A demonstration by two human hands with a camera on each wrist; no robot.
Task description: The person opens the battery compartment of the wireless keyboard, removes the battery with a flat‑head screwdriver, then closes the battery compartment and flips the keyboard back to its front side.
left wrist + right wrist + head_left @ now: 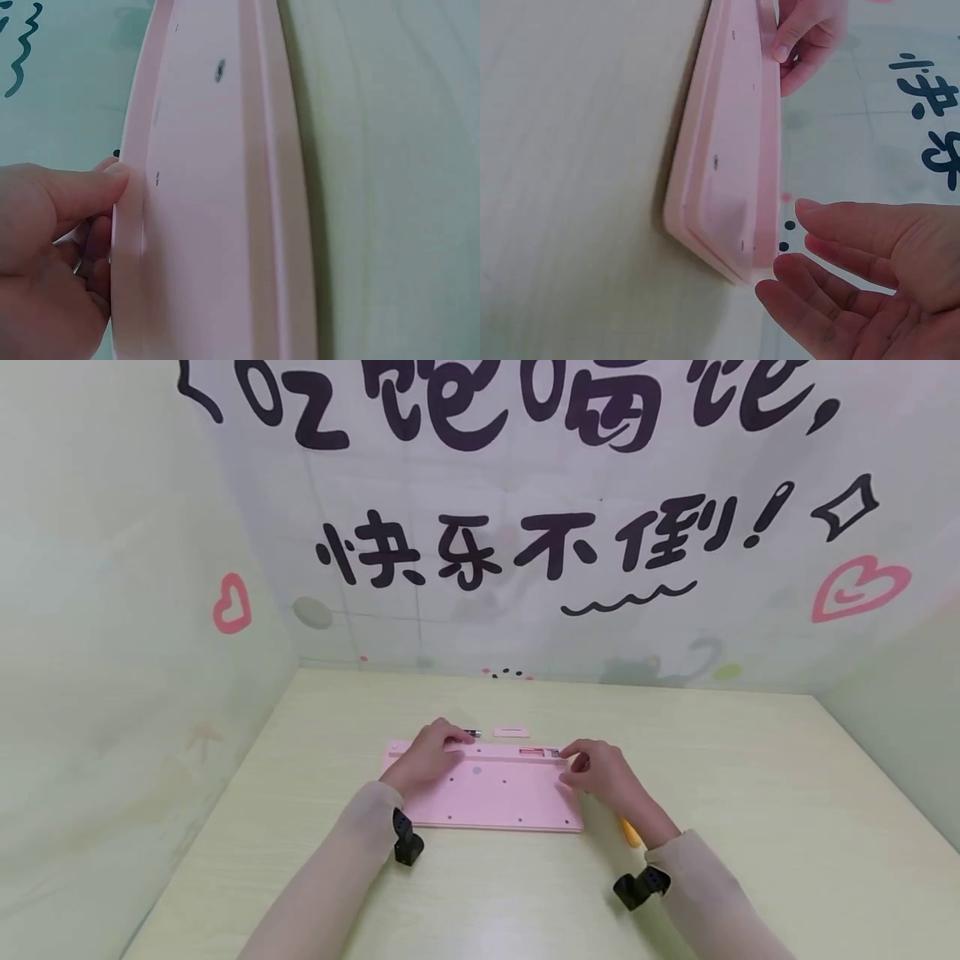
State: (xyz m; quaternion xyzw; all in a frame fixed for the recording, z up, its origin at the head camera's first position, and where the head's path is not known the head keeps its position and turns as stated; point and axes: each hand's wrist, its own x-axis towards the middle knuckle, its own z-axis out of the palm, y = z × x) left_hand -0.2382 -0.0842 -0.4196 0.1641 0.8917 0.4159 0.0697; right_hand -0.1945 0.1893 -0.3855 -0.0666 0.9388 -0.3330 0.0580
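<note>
On a pale wood-grain tabletop, a rectangular pink plastic board was laid at the head view's six o'clock. Left wrist: its edge was pinched by the left hand, seemingly for steadiness. Right wrist: near its five-o'clock corner, the right hand was spread.

The panel lies on the worktop, my left fingers at its far edge, my right fingers by its far right corner. Behind it lie a battery and, rightward, a cover (a handle lies right of the panel).
</note>
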